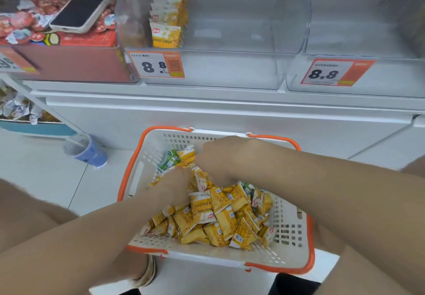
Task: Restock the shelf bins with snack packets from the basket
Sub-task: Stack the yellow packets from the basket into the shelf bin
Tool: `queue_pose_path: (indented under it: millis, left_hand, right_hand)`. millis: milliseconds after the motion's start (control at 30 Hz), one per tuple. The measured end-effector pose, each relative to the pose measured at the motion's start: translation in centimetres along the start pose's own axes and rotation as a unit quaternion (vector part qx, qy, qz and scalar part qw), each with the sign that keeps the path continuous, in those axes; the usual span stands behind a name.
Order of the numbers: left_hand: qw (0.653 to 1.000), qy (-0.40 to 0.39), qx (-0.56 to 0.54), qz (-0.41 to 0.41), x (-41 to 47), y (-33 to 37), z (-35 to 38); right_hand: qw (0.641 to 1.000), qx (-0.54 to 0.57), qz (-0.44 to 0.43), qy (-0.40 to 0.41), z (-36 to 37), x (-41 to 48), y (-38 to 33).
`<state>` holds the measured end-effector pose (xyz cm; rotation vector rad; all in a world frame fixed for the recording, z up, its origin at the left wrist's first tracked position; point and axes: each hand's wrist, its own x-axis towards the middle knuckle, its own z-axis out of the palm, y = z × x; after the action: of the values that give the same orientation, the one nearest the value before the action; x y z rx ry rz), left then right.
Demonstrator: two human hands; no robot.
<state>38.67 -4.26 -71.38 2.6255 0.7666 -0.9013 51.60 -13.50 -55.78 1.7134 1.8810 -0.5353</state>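
Observation:
A white basket (287, 244) with orange rim and handles sits on the floor, piled with several small yellow snack packets (220, 216) and a few green ones (171, 160). Both hands reach into it at the far side. My right hand (220, 156) is closed over yellow packets, one sticking out at its left. My left hand (177, 184) presses into the pile, its fingers hidden among packets. Above, a clear shelf bin (230, 69) holds a short row of upright yellow packets (166, 22) at its left end.
The clear bin (358, 74) to the right, tagged 8.8, looks bare. A red bin (69, 65) of red sweets on the left carries a phone (84, 7). A blue cup (87, 151) stands on the floor left of the basket. A white cabinet front lies behind the basket.

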Motion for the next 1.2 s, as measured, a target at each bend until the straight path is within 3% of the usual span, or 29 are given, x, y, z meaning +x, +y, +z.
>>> queue_pose_path:
  millis: [100,200,367,467,567,633,700,767,867,967,1067,1200]
  left_hand:
    - [0.983,0.084,-0.163,-0.007,-0.5,0.1,-2.9]
    - [0.934,0.144,-0.327,0.007,-2.5,1.9,-6.7]
    - [0.778,0.200,-0.596,0.013,-6.8,3.5,-12.2]
    - [0.716,0.188,-0.671,0.041,-8.7,3.5,-15.3]
    - [0.686,0.198,-0.696,0.078,-10.1,2.5,-18.0]
    - [0.698,0.219,-0.674,0.100,-10.9,1.4,-19.4]
    - [0.753,0.254,-0.591,0.140,-11.4,0.7,-20.3]
    - [0.770,0.292,-0.548,0.150,-11.6,0.3,-20.6]
    - [0.723,0.270,-0.621,0.140,-11.9,0.6,-20.6]
    - [0.662,0.230,-0.704,0.114,-11.7,0.9,-20.5]
    - [0.647,0.224,-0.721,0.111,-11.4,0.5,-20.8]
    - [0.647,0.261,-0.707,0.112,-10.9,-0.6,-21.7]
  right_hand:
    - [1.000,0.027,0.013,0.002,-1.1,-0.9,0.1]
    - [0.995,0.087,0.032,0.031,-2.1,-1.9,0.7]
    - [0.956,0.208,0.080,0.190,-3.4,-3.3,2.5]
    - [0.881,0.314,0.123,0.331,-4.2,-3.6,3.4]
    - [0.805,0.385,0.118,0.435,-5.4,-4.2,4.7]
    - [0.768,0.454,0.079,0.445,-6.0,-4.4,5.6]
    - [0.733,0.512,0.047,0.445,-6.5,-4.6,6.1]
    - [0.675,0.585,0.028,0.449,-6.7,-4.9,6.2]
    - [0.559,0.708,0.019,0.431,-7.0,-4.9,5.9]
    - [0.485,0.768,0.017,0.419,-7.3,-4.3,5.4]
    - [0.485,0.761,0.024,0.430,-7.6,-3.8,5.5]
    - [0.579,0.708,0.030,0.404,-8.2,-3.6,5.7]
